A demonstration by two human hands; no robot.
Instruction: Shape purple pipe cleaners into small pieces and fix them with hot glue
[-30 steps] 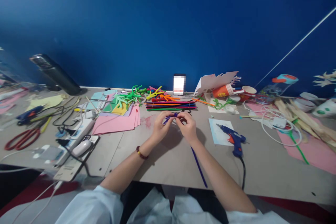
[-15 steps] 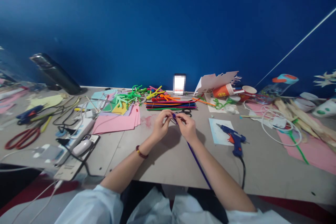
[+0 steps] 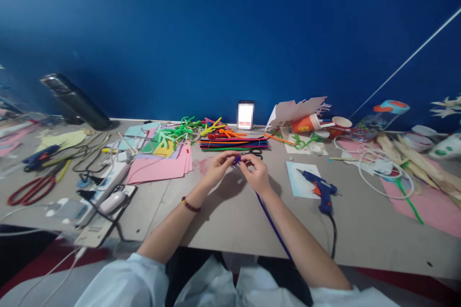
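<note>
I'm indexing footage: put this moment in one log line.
left hand: pinching purple pipe cleaner; right hand: pinching same piece; right-side glue gun: partly on paper

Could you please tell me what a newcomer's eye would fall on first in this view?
Probably the deep blue wall filling the top of the view. Next, in the middle, the left hand and right hand pinch a purple pipe cleaner, whose tail runs beside the right forearm. To their right, a blue glue gun lies on a pale card.
</note>
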